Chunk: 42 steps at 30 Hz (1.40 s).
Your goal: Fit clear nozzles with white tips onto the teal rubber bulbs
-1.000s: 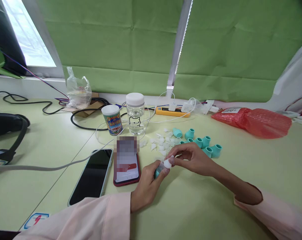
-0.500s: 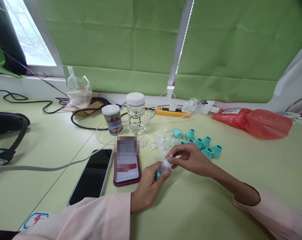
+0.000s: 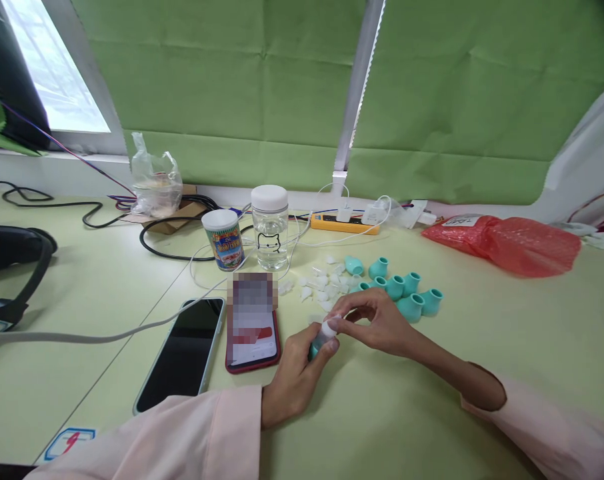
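My left hand (image 3: 296, 370) is wrapped round a small teal squeeze bulb (image 3: 313, 351) with a clear collar. A white cap (image 3: 328, 329) sits on top of the collar, tilted up to the right. The fingertips and thumb of my right hand (image 3: 375, 323) pinch this cap. Just beyond my right hand stand several loose teal bulbs (image 3: 433, 302) with open necks. To their left lies a scatter of small white and clear plastic pieces (image 3: 323, 283).
Two phones lie left of my hands, a dark one (image 3: 185, 353) and a red-cased one (image 3: 253, 350). Behind them stand a lidded water jar (image 3: 270, 230) and a printed tub (image 3: 224, 241). A yellow power strip (image 3: 345, 225), cables and a red plastic bag (image 3: 512, 245) lie along the wall.
My right fingers have come lower and slightly left, closer round the white cap. The left hand has barely moved and keeps its grip on the bulb.
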Tool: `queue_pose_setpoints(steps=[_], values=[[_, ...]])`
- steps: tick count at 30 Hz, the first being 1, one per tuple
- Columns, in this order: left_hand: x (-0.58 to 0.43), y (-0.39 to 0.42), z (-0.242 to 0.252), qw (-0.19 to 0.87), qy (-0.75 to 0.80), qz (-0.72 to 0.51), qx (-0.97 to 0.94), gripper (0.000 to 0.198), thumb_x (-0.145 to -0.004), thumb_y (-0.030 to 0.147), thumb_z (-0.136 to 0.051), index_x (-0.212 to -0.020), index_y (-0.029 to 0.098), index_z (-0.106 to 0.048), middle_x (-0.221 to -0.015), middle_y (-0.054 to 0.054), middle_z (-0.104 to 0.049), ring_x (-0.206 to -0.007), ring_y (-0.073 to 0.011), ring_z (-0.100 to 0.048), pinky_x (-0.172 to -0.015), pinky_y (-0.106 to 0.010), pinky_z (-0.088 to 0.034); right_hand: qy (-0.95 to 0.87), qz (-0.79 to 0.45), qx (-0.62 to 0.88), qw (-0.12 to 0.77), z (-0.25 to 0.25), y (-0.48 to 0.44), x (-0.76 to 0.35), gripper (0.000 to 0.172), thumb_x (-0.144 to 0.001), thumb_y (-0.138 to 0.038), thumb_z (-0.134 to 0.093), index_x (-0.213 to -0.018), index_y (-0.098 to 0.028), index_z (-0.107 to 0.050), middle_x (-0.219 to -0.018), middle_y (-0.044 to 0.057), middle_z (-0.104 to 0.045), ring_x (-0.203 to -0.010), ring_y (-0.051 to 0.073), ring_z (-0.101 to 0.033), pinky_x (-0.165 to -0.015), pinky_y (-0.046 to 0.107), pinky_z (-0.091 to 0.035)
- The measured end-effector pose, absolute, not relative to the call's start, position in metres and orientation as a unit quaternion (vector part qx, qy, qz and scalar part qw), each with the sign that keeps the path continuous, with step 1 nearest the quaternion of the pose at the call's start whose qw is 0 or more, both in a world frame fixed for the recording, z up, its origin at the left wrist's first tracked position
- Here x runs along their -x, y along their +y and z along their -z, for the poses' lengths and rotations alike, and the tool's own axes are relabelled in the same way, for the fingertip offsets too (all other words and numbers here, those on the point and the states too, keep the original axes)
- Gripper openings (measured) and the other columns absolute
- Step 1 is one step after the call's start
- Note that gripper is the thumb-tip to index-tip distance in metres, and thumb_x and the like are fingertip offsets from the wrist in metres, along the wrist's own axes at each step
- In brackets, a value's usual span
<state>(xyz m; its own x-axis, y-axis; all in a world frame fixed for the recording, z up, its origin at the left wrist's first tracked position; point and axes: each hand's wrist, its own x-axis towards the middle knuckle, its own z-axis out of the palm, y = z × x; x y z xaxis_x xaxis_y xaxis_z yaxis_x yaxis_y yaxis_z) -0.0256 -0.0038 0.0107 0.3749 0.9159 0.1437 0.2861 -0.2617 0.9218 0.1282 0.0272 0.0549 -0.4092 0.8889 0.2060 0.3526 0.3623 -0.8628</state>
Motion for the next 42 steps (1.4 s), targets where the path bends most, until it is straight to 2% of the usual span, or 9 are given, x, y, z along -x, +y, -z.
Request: queue_pose_setpoints(steps=[7, 11, 13, 17, 20, 23, 25, 31, 42], values=[[0.027, -0.003, -0.011, 0.429, 0.41, -0.366, -0.717, 0.026, -0.085, 0.035, -0.038, -0.068, 0.016, -0.043, -0.063, 0.003, -0.037, -0.061, -0.0113, -0.032, -0.055, -0.022, -0.03, -0.729, -0.403, 0.412, 0.37, -0.052, 0.024, -0.126, 0.011, -0.066, -0.024, -0.06, -0.06, -0.014, -0.059, -0.063, 0.004, -0.062, -0.058, 0.012, -0.058, -0.049, 0.021, -0.049], [0.028, -0.004, -0.012, 0.416, 0.397, -0.37, -0.73, 0.025, -0.083, 0.035, -0.042, -0.071, 0.014, -0.05, -0.064, 0.001, -0.045, -0.061, -0.0123, -0.039, -0.057, -0.023, -0.034, -0.732, -0.403, 0.413, 0.362, -0.06, 0.017, -0.126, 0.012, -0.068, -0.023, -0.059, -0.061, -0.014, -0.059, -0.063, 0.004, -0.062, -0.06, 0.013, -0.058, -0.053, 0.023, -0.05], [0.029, -0.006, -0.012, 0.411, 0.381, -0.387, -0.732, 0.022, -0.082, 0.034, -0.044, -0.083, 0.015, -0.055, -0.074, -0.002, -0.053, -0.069, -0.015, -0.046, -0.064, -0.025, -0.038, -0.74, -0.381, 0.412, 0.371, -0.069, 0.014, -0.13, 0.012, -0.069, -0.023, -0.059, -0.061, -0.014, -0.059, -0.063, 0.004, -0.062, -0.058, 0.013, -0.058, -0.054, 0.024, -0.05], [0.032, -0.01, -0.009, 0.435, 0.337, -0.429, -0.716, 0.038, -0.084, 0.029, -0.043, -0.121, 0.022, -0.039, -0.116, -0.007, -0.049, -0.104, -0.0208, -0.044, -0.089, -0.033, -0.035, -0.72, -0.263, 0.424, 0.482, -0.096, 0.018, -0.155, 0.008, -0.068, -0.021, -0.062, -0.062, -0.016, -0.06, -0.062, 0.002, -0.062, -0.056, 0.011, -0.057, -0.049, 0.021, -0.048], [0.031, -0.009, -0.005, 0.47, 0.325, -0.424, -0.702, 0.04, -0.087, 0.026, -0.037, -0.126, 0.023, -0.031, -0.12, -0.007, -0.045, -0.107, -0.0194, -0.043, -0.092, -0.034, -0.036, -0.673, -0.146, 0.421, 0.59, -0.115, 0.033, -0.188, 0.005, -0.067, -0.019, -0.062, -0.064, -0.016, -0.062, -0.057, 0.0, -0.059, -0.048, 0.009, -0.054, -0.047, 0.022, -0.047], [0.028, -0.008, -0.002, 0.467, 0.333, -0.405, -0.712, 0.036, -0.086, 0.021, -0.039, -0.122, 0.024, -0.037, -0.118, -0.006, -0.045, -0.105, -0.0184, -0.044, -0.091, -0.034, -0.038, -0.59, -0.02, 0.447, 0.672, -0.124, 0.055, -0.225, 0.008, -0.062, -0.02, -0.066, -0.063, -0.014, -0.061, -0.054, 0.0, -0.057, -0.047, 0.012, -0.055, -0.048, 0.025, -0.048], [0.027, -0.006, -0.002, 0.453, 0.332, -0.393, -0.728, 0.034, -0.084, 0.017, -0.042, -0.117, 0.024, -0.042, -0.117, -0.006, -0.045, -0.102, -0.0183, -0.046, -0.089, -0.034, -0.04, -0.57, 0.044, 0.497, 0.653, -0.122, 0.07, -0.249, 0.011, -0.061, -0.022, -0.066, -0.063, -0.014, -0.06, -0.055, 0.001, -0.057, -0.047, 0.012, -0.056, -0.048, 0.025, -0.048], [0.026, -0.004, -0.004, 0.429, 0.327, -0.38, -0.751, 0.035, -0.078, 0.008, -0.043, -0.109, 0.024, -0.048, -0.111, -0.006, -0.046, -0.099, -0.0188, -0.048, -0.085, -0.035, -0.043, -0.566, 0.081, 0.672, 0.471, -0.092, 0.113, -0.291, 0.014, -0.064, -0.028, -0.06, -0.067, -0.014, -0.06, -0.057, 0.002, -0.058, -0.053, 0.014, -0.056, -0.054, 0.025, -0.046], [0.026, -0.003, -0.003, 0.42, 0.333, -0.368, -0.76, 0.036, -0.075, 0.004, -0.042, -0.105, 0.022, -0.052, -0.109, -0.007, -0.044, -0.103, -0.0193, -0.044, -0.085, -0.035, -0.042, -0.615, 0.015, 0.683, 0.393, -0.054, 0.144, -0.309, 0.01, -0.061, -0.025, -0.061, -0.063, -0.014, -0.061, -0.056, 0.003, -0.061, -0.053, 0.015, -0.056, -0.055, 0.025, -0.042]])
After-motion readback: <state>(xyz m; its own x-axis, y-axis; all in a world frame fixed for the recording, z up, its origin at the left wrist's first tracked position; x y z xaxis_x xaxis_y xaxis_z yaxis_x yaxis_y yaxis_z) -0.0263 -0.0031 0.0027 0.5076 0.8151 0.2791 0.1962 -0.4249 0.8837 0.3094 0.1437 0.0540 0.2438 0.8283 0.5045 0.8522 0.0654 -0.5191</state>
